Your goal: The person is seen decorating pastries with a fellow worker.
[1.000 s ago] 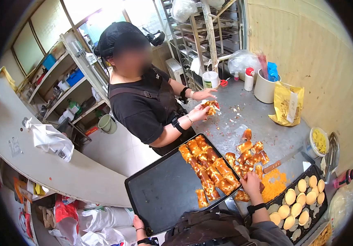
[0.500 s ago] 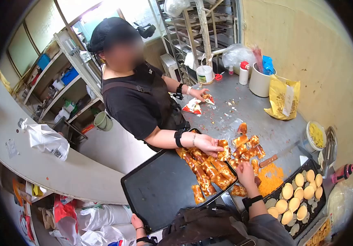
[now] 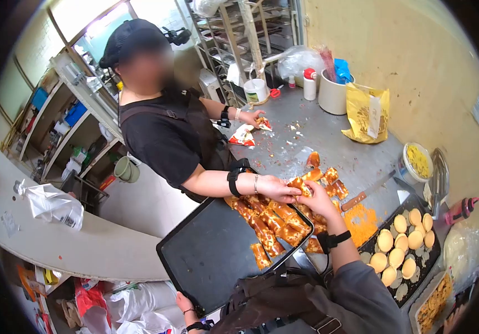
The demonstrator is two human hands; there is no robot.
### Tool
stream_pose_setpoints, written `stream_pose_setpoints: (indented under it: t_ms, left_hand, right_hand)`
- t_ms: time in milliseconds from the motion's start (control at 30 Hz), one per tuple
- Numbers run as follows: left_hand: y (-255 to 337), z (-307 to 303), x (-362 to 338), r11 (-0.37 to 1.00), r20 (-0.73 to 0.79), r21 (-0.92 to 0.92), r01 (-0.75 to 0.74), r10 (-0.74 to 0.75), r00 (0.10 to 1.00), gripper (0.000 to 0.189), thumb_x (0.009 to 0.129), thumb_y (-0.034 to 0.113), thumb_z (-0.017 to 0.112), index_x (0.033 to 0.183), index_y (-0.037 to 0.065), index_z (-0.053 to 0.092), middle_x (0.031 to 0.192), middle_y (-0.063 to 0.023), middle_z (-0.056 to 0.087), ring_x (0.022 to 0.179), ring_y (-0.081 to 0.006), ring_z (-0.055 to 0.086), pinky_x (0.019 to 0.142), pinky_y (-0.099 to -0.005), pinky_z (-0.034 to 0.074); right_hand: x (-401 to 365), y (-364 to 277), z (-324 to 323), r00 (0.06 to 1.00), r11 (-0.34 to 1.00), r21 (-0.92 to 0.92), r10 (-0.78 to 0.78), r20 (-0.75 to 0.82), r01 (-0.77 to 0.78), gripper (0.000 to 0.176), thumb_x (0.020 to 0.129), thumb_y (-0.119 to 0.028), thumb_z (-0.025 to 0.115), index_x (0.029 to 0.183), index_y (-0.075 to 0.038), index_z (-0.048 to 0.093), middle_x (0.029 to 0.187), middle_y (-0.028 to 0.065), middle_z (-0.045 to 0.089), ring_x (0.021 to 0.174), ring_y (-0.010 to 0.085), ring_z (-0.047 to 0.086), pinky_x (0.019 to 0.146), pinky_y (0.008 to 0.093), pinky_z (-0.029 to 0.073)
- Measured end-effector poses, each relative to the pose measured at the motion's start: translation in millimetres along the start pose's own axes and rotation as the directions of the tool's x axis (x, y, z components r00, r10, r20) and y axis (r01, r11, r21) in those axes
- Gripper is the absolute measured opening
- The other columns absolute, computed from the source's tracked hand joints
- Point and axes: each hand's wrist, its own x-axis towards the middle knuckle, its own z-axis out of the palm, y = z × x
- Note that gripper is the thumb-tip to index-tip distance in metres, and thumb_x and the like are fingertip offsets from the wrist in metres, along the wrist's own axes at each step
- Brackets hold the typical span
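My left hand (image 3: 184,303) is closed on the near left edge of a black baking tray (image 3: 198,250). Glazed brown pastry rolls (image 3: 273,222) lie along the tray's right side, while its left part is bare. Over the tray's far right corner, my right hand (image 3: 322,201) has its fingers closed at one glazed pastry roll (image 3: 299,185). A co-worker's hand (image 3: 278,189) is on the same roll, meeting my fingertips. More glazed rolls (image 3: 330,177) sit on the metal table just beyond my right hand.
A knife (image 3: 362,195) and orange crumbs (image 3: 362,220) lie right of the rolls. A dark tray (image 3: 418,261) of small round pastries stands at right. A yellow bag (image 3: 367,114), a tub (image 3: 416,162) and a white bucket (image 3: 333,94) line the wall. The co-worker's other hand touches a red-white packet (image 3: 243,135).
My right hand has moved up and left from the table rolls to the roll in the co-worker's hand. That roll has shifted slightly upward. My left hand still holds the tray.
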Motion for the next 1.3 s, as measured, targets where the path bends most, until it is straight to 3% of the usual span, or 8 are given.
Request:
stream_pose_setpoints:
  t_ms: [267,433,533,600,767,867,900,1300]
  left_hand:
    - [10,-2,-3,0.994,0.082,-0.089,-0.063,0.071,0.994,0.055,0.095,0.036,0.034,0.107,-0.014,0.053,0.107,-0.0210,0.059,0.095,-0.0260,0.053,0.088,-0.0350,0.040]
    - [-8,-2,8,0.995,0.098,-0.102,-0.007,0.017,0.995,0.055,0.096,0.036,0.035,0.112,-0.014,0.051,0.111,-0.0213,0.057,0.099,-0.0263,0.052,0.091,-0.0344,0.038]
    - [-16,-2,12,0.991,0.121,-0.130,-0.017,0.033,0.992,0.055,0.095,0.037,0.035,0.112,-0.013,0.051,0.112,-0.0213,0.057,0.099,-0.0258,0.052,0.091,-0.0344,0.038]
    - [-20,1,14,0.995,0.086,-0.089,-0.042,0.050,0.995,0.055,0.096,0.037,0.035,0.112,-0.013,0.051,0.112,-0.0212,0.057,0.098,-0.0257,0.052,0.091,-0.0344,0.038]
    - [-17,-2,11,0.995,0.128,-0.090,-0.042,0.053,0.990,0.054,0.096,0.036,0.035,0.112,-0.013,0.050,0.113,-0.0215,0.056,0.099,-0.0266,0.052,0.091,-0.0347,0.038]
    - [-19,-3,15,0.996,0.133,-0.086,-0.011,0.022,0.991,0.054,0.096,0.036,0.034,0.112,-0.013,0.050,0.113,-0.0214,0.056,0.100,-0.0268,0.052,0.091,-0.0345,0.038]
    - [-21,-3,16,0.998,0.117,-0.061,-0.007,0.014,0.993,0.054,0.096,0.036,0.034,0.112,-0.013,0.050,0.113,-0.0212,0.056,0.100,-0.0265,0.052,0.091,-0.0344,0.038]
    - [-24,-3,18,0.991,0.106,-0.130,0.032,-0.018,0.994,0.055,0.096,0.036,0.033,0.116,-0.013,0.049,0.116,-0.0200,0.055,0.103,-0.0262,0.051,0.093,-0.0339,0.037]
  right_hand:
    - [-67,34,-53,0.964,0.864,0.480,0.239,-0.118,-0.155,0.058,0.068,-0.003,0.071,0.120,0.004,0.046,0.117,0.0100,0.053,0.107,0.0187,0.052,0.091,0.0294,0.042]
    - [-114,91,-123,0.875,0.924,0.354,0.287,-0.391,-0.146,0.059,0.067,0.004,0.066,0.122,0.002,0.044,0.107,0.0080,0.059,0.093,0.0173,0.058,0.082,0.0301,0.046]
    - [-129,122,-138,0.664,0.932,0.335,0.339,-0.667,-0.140,0.055,0.067,0.003,0.066,0.118,0.000,0.047,0.104,0.0080,0.059,0.092,0.0164,0.058,0.081,0.0295,0.046]
    - [-135,132,-140,0.641,0.959,0.203,0.282,-0.714,-0.195,0.054,0.066,0.001,0.068,0.115,0.002,0.047,0.102,0.0092,0.060,0.091,0.0172,0.058,0.081,0.0296,0.046]
    - [-114,167,-135,0.576,0.991,0.062,0.118,-0.809,-0.115,0.051,0.066,-0.004,0.072,0.110,0.002,0.048,0.098,0.0096,0.060,0.090,0.0193,0.058,0.080,0.0304,0.046]
    - [-99,169,-125,0.568,0.984,-0.028,0.080,-0.819,-0.179,0.048,0.066,-0.007,0.074,0.106,0.001,0.049,0.095,0.0100,0.061,0.088,0.0188,0.059,0.078,0.0312,0.047]
    - [-102,159,-122,0.628,0.926,-0.184,0.070,-0.775,-0.331,0.048,0.065,-0.010,0.075,0.104,0.000,0.049,0.094,0.0121,0.062,0.086,0.0215,0.060,0.076,0.0323,0.047]
    - [-111,152,-119,0.640,0.853,-0.299,0.053,-0.766,-0.428,0.047,0.065,-0.016,0.075,0.102,0.000,0.051,0.090,0.0137,0.063,0.084,0.0260,0.062,0.075,0.0344,0.048]
